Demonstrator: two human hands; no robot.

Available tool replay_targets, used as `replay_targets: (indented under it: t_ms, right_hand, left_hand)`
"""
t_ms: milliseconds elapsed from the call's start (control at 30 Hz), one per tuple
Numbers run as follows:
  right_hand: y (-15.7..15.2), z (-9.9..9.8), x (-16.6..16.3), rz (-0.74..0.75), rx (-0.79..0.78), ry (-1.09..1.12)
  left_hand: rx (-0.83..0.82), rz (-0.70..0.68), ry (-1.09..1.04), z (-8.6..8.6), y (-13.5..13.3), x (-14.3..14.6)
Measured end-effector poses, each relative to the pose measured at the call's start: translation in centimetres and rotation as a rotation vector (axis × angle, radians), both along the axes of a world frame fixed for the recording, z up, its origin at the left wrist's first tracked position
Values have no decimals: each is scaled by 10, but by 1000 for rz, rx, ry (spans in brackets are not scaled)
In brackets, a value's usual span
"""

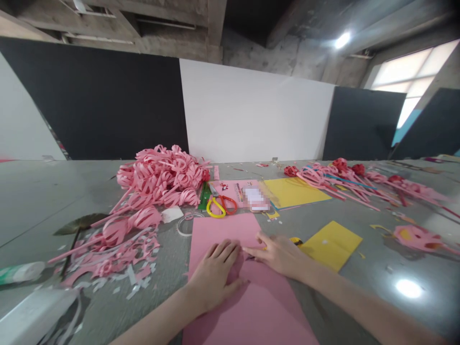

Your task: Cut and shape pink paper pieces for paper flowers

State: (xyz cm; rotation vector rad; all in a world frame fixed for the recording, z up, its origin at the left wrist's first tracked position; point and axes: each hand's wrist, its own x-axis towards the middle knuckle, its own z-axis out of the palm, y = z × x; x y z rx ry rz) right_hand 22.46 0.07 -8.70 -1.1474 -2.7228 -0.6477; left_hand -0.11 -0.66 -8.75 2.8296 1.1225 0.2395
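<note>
A large pink paper sheet [230, 232] lies on the grey table [43, 191] in front of me. My left hand [215, 273] rests flat on the sheet, fingers stretched out and together. My right hand [278, 254] lies on the sheet's right part, fingertips pressed down near my left fingertips along what looks like a fold. Something dark and thin shows just under my right fingers; I cannot make it out. A small yellow object [295, 240] peeks out behind my right hand.
A heap of pink paper flowers [161, 175] and scraps [111, 261] lies at the left. Red and yellow scissors [221, 205], tape [187, 223], yellow sheets [330, 244] and more paper flowers [345, 179] lie beyond. A glue bottle [21, 272] sits far left.
</note>
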Motion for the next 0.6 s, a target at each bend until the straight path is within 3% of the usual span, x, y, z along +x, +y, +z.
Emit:
replay_targets:
  t_ms: [600]
  right_hand:
    - [-1, 5, 2, -5, -17, -31]
  left_hand:
    - [15, 5, -16, 1, 0, 1]
